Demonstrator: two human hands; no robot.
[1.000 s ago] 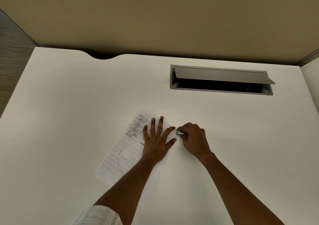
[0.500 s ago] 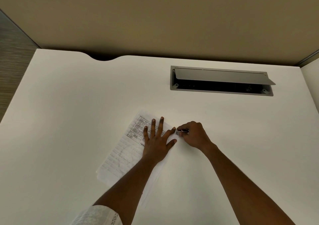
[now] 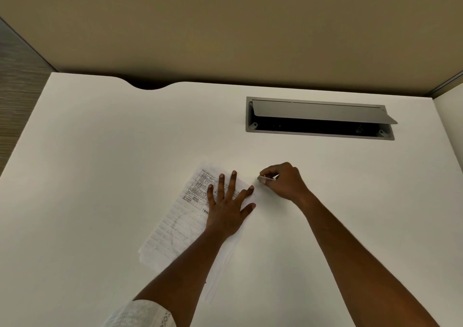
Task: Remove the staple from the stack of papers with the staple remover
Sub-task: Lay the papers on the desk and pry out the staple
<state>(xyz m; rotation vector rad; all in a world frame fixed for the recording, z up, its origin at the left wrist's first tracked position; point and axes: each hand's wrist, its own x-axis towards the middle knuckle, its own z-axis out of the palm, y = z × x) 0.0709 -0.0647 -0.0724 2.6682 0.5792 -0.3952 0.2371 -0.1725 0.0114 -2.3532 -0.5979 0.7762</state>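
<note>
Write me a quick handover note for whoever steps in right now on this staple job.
Left hand: flat, fingers spread, pressing the stack of papers onto the white desk.
Right hand: closed on the staple remover, just off the stack's upper right corner, apart from the paper.
Done: cannot tell; the staple is too small to see.
Left: check that corner; if the staple remains, pull it out, then set the tool down.

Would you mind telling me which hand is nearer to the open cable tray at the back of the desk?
Right. The right hand, holding the staple remover, sits just in front of the cable tray; the left hand lies flat on the papers, farther left.
</note>
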